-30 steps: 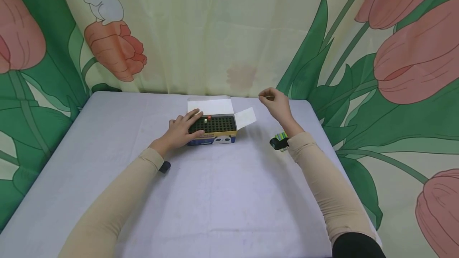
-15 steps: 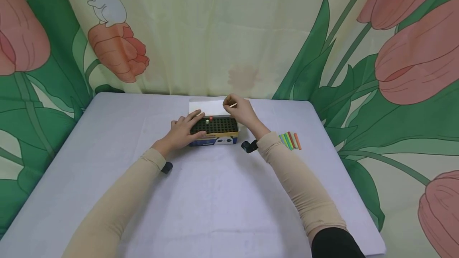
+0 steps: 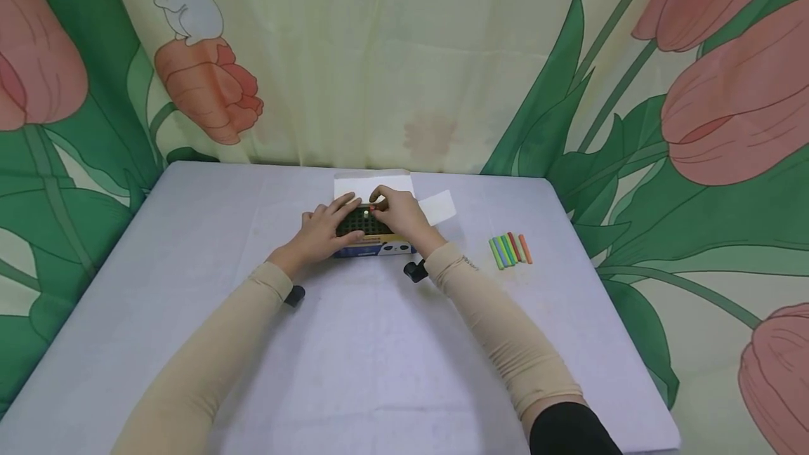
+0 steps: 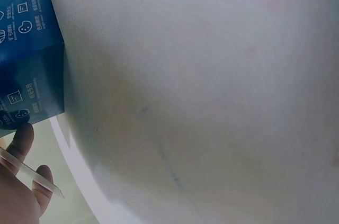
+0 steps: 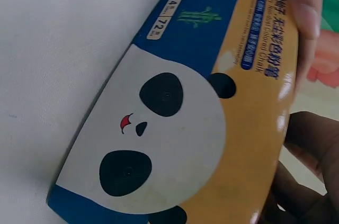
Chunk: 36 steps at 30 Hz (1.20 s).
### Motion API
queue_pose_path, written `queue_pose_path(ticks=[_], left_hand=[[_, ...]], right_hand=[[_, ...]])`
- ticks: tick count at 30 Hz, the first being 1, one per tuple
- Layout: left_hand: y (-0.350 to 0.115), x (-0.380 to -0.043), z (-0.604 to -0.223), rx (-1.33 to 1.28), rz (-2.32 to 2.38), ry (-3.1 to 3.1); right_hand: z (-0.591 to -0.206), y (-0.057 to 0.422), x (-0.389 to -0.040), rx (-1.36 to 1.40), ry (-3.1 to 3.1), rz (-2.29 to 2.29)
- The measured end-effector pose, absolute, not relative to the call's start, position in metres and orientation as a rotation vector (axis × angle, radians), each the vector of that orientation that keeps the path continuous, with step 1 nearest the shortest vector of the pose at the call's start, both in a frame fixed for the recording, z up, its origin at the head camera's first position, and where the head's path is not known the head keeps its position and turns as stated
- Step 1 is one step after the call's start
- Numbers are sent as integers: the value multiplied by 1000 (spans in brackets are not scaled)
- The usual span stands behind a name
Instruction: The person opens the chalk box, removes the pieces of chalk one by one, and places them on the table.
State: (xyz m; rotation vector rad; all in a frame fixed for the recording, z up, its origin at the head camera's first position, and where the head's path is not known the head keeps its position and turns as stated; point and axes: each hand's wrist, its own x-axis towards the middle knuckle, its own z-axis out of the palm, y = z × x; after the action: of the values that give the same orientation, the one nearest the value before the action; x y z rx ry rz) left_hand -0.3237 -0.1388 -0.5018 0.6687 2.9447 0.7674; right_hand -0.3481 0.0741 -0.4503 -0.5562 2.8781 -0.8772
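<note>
An open cardboard chalk box [image 3: 397, 247] with a panda on its front stands at the back middle, a black grid of holes [image 3: 354, 227] inside. One white chalk [image 3: 366, 215] and one red chalk [image 3: 372, 208] poke up from the holes. My left hand [image 3: 319, 230] rests on the box's left end, thumb at the front edge and fingers toward the back. Its lower fingers hold a thin white stick [image 4: 47, 184] with a tapered tip. My right hand [image 3: 402, 216] pinches a chalk over the grid, beside the red one; the chalk is mostly hidden by the fingers.
A row of several coloured chalks [image 3: 510, 251], green, blue, red and orange, lies on the table's right side. The box's white lid flap [image 3: 371, 181] stands open at the back and a side flap [image 3: 437, 208] sticks out right. White cloth covers the table [image 3: 379, 357].
My right hand has moved left from the table's right side, past the side flap, down to the hole grid. My left hand keeps its place on the box.
</note>
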Motion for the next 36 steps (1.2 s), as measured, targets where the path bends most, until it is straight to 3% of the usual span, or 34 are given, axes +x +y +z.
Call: queue_pose_path(ticks=[14,36], left_hand=[[-140,-324,-505,682,777,2968],[-141,-327,-506,680,766,2956]], right_hand=[[-457,63,-347,-640,3096,-586],[-446,66,-347,-732,3038,-803]])
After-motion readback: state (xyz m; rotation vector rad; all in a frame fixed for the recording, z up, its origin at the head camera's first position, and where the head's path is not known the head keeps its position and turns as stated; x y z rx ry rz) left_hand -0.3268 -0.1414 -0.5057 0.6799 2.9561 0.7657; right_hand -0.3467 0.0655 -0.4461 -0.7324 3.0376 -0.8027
